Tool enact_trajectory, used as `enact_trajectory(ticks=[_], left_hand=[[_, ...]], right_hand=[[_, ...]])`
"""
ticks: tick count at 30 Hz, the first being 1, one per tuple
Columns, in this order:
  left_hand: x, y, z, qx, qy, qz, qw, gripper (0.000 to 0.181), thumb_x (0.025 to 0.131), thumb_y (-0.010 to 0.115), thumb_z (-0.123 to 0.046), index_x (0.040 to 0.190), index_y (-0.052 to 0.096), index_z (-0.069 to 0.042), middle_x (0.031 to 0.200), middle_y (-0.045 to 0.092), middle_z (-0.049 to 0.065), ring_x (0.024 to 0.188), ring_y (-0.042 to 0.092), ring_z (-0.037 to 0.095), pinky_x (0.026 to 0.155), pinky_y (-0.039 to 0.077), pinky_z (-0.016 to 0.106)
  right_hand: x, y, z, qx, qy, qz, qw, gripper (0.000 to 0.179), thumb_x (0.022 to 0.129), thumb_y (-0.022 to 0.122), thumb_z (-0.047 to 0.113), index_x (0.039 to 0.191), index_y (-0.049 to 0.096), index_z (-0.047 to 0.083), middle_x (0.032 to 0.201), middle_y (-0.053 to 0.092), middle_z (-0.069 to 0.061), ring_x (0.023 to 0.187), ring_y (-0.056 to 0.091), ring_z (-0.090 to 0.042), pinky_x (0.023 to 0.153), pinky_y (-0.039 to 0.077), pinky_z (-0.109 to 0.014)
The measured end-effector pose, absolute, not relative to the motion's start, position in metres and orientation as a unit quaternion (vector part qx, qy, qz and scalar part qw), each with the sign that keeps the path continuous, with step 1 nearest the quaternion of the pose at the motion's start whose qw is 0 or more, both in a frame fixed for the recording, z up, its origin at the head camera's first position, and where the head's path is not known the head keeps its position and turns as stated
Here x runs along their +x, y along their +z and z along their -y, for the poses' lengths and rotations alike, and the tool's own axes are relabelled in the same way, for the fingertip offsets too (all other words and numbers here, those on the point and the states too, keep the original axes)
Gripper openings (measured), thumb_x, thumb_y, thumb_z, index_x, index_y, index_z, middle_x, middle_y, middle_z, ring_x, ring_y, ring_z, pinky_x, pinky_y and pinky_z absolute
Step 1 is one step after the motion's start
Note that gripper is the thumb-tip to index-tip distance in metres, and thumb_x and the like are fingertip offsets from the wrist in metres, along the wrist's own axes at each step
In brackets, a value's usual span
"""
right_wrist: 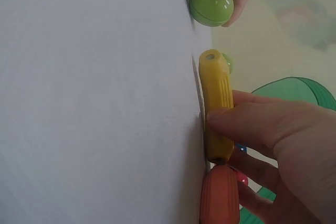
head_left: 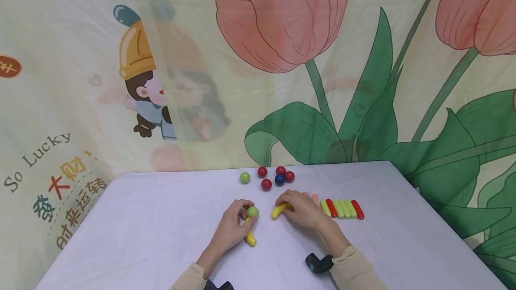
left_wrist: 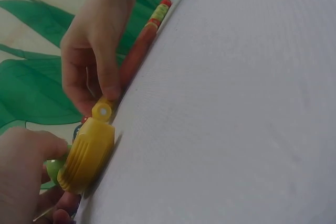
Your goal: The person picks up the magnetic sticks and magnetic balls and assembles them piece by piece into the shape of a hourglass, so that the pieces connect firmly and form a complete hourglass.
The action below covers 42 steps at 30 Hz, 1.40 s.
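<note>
My left hand (head_left: 229,227) holds a green ball (head_left: 252,211) between thumb and fingers, low over the white table. A yellow curved rod (head_left: 251,238) lies right under the ball, its near end pointing toward me; in the left wrist view this ribbed rod (left_wrist: 89,156) overlaps the ball. To the right, my right hand (head_left: 304,209) pinches a second yellow curved rod (head_left: 277,211) between thumb and fingers. A round socket shows in that rod's end (right_wrist: 214,77) in the right wrist view. An orange ribbed rod (right_wrist: 219,195) stands beyond its other end.
Several red balls (head_left: 266,184), a dark blue ball (head_left: 280,180) and another green ball (head_left: 244,177) sit near the table's back edge. Right of my right hand is a row of green and red sticks (head_left: 341,209), with salmon sticks (head_left: 315,198) partly hidden behind the hand.
</note>
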<state>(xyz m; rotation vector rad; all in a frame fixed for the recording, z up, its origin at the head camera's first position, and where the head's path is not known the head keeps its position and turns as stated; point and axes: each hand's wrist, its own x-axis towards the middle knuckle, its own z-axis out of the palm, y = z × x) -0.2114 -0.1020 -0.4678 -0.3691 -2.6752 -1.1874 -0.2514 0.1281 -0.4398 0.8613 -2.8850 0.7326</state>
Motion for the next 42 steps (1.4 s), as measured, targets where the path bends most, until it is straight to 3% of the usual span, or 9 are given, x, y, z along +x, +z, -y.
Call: enact_trajectory(ticks=[8,15,20,28,42], left_hand=[[-0.210,-0.467,0.101,-0.106,-0.413,0.900,0.093,0.023,0.089,0.061,-0.022,0.112,0.061,-0.020,0.088,0.055,-0.009,0.075,0.049,0.006,0.062,0.040,0.017],[-0.211,-0.467,0.101,-0.106,-0.419,0.897,0.091,0.023,0.089,0.061,-0.021,0.112,0.061,-0.020,0.086,0.057,-0.008,0.072,0.049,0.005,0.061,0.040,0.017],[-0.212,-0.468,0.101,-0.105,-0.423,0.895,0.093,0.022,0.089,0.061,-0.021,0.111,0.061,-0.019,0.086,0.056,-0.008,0.072,0.049,0.006,0.060,0.040,0.017],[-0.211,-0.468,0.101,-0.102,-0.423,0.896,0.090,0.023,0.089,0.061,-0.022,0.112,0.061,-0.019,0.087,0.055,-0.008,0.072,0.049,0.007,0.060,0.040,0.017],[-0.212,-0.468,0.102,-0.114,-0.425,0.892,0.105,0.022,0.088,0.063,-0.020,0.110,0.061,-0.017,0.089,0.057,-0.007,0.073,0.050,0.008,0.061,0.039,0.017]], right_hand=[[-0.251,-0.443,-0.122,0.260,0.245,0.934,0.017,0.021,0.082,0.072,0.016,0.102,0.065,0.023,0.095,0.061,0.012,0.085,0.055,-0.003,0.081,0.050,-0.026],[-0.250,-0.441,-0.119,0.266,0.231,0.935,0.040,0.021,0.080,0.074,0.019,0.099,0.065,0.022,0.086,0.059,0.012,0.077,0.051,-0.003,0.079,0.043,-0.032],[-0.249,-0.440,-0.115,0.264,0.229,0.936,0.042,0.021,0.080,0.074,0.020,0.099,0.065,0.020,0.086,0.061,0.010,0.077,0.052,-0.004,0.079,0.043,-0.032],[-0.245,-0.439,-0.110,0.257,0.254,0.932,0.030,0.021,0.081,0.073,0.018,0.101,0.065,0.018,0.088,0.060,0.009,0.077,0.052,-0.006,0.071,0.048,-0.022],[-0.242,-0.438,-0.107,0.258,0.261,0.930,0.014,0.019,0.083,0.071,0.017,0.100,0.064,0.017,0.085,0.058,0.008,0.076,0.052,-0.007,0.069,0.047,-0.020]])
